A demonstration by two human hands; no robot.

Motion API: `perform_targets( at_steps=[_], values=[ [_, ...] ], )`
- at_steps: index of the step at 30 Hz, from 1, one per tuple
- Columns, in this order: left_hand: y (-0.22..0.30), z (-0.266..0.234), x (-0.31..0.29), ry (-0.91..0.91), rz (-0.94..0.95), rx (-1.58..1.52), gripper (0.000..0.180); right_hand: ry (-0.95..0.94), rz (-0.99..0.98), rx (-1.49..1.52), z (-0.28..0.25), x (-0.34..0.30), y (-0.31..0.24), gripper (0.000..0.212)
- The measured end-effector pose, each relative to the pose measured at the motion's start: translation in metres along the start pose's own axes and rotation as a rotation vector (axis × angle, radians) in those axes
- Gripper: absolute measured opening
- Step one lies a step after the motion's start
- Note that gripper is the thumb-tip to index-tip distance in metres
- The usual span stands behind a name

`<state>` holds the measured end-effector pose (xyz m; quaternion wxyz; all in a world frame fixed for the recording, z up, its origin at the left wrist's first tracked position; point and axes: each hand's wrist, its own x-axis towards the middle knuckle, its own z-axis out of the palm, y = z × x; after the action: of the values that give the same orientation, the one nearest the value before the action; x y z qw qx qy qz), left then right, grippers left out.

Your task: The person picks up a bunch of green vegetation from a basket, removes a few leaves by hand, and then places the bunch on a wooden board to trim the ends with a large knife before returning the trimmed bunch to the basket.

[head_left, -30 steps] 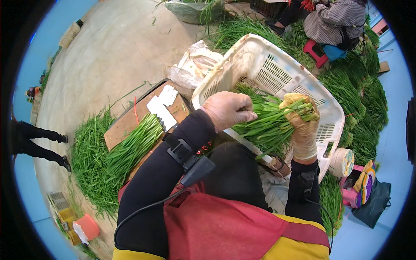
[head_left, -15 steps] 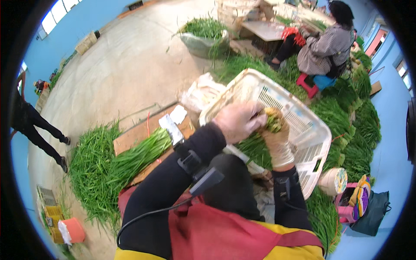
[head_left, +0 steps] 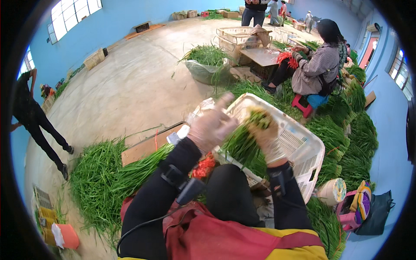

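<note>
My gloved right hand (head_left: 269, 139) is wrapped round a bunch of garlic chives (head_left: 239, 145) over a white plastic basket (head_left: 299, 141). The pale stem ends point up out of my grip, and the green leaves hang down to the left. Just left of the bunch, my gloved left hand (head_left: 211, 131) is raised with its fingers apart and nothing visible in it; motion smears it a little. Below that hand lies a clump of red-orange ties (head_left: 203, 166). More loose chives (head_left: 145, 171) rest beside my left forearm, partly on a brown board (head_left: 143, 152).
A co-worker (head_left: 318, 65) sits on a red stool (head_left: 301, 105) beyond the basket. Chive bundles (head_left: 357, 141) line the right wall. Further off stands a full sack of greens (head_left: 209, 69). A person in black (head_left: 37, 117) stands at left; an orange bucket (head_left: 68, 236) is at lower left.
My left hand has come away from the stem ends, moving left and opening. The right hand still holds the bunch, now slightly further left, its leaves more in sight. The view has tilted up.
</note>
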<state>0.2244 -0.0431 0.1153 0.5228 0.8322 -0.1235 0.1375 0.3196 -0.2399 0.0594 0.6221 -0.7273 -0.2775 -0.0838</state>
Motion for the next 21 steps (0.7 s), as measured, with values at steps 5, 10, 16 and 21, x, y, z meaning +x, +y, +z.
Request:
perform_targets(
  at_steps=[5, 10, 16, 21],
  values=[
    [-0.019, -0.075, -0.061, 0.175, -0.143, -0.228, 0.076, 0.439, -0.065, 0.372, -0.063, 0.036, -0.024, 0.034],
    [-0.038, -0.122, -0.147, 0.293, -0.289, -0.125, 0.078, 0.604, 0.007, 0.684, -0.101, 0.062, -0.055, 0.031],
    [-0.058, -0.15, -0.23, 0.349, -0.444, -0.056, 0.066, 0.592, -0.048, 0.749, -0.12, 0.078, -0.078, 0.029],
    [-0.051, -0.169, -0.254, 0.362, -0.395, 0.061, 0.05, 0.465, -0.045, 0.787, -0.115, 0.081, -0.09, 0.028]
  ],
)
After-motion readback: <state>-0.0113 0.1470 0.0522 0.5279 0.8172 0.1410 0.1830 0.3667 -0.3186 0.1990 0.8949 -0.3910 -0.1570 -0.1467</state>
